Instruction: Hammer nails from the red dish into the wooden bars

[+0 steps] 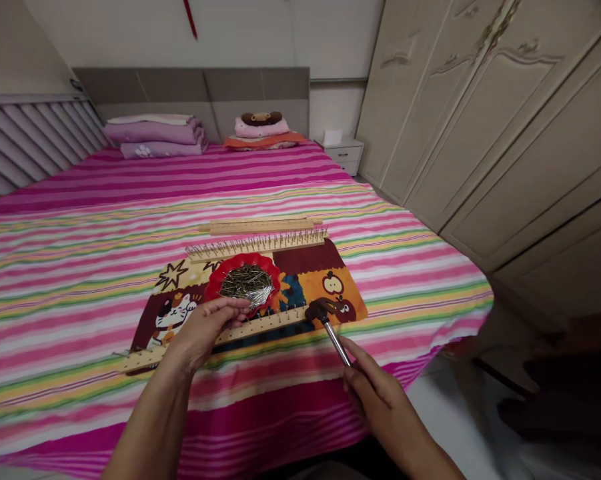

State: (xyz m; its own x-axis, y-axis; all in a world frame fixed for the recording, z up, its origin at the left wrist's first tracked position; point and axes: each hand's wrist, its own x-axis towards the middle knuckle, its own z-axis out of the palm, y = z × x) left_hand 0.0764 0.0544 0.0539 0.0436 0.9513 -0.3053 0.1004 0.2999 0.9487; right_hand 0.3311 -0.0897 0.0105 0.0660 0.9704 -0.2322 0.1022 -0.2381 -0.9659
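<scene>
My right hand (375, 393) is wrapped round the metal handle of a small hammer (325, 320), whose dark head rests near the right end of a wooden strip (260, 325). My left hand (205, 330) lies over that strip with its fingers pinched together at the edge of a red dish (215, 280) filled with several small nails (245, 283). What the fingertips pinch is too small to make out. The strip and dish sit on a colourful cartoon mat (320, 267) on the bed. Farther back lie a second strip (257, 245) studded with upright nails and a plain strip (265, 227).
The striped pink bedspread (80, 267) covers a wide bed. Folded blankets (155, 133) and pillows (263, 130) lie at the headboard. A cream wardrobe (505, 133) fills the right side, with a small nightstand (345, 153) beside it. The bed's edge drops off at my right.
</scene>
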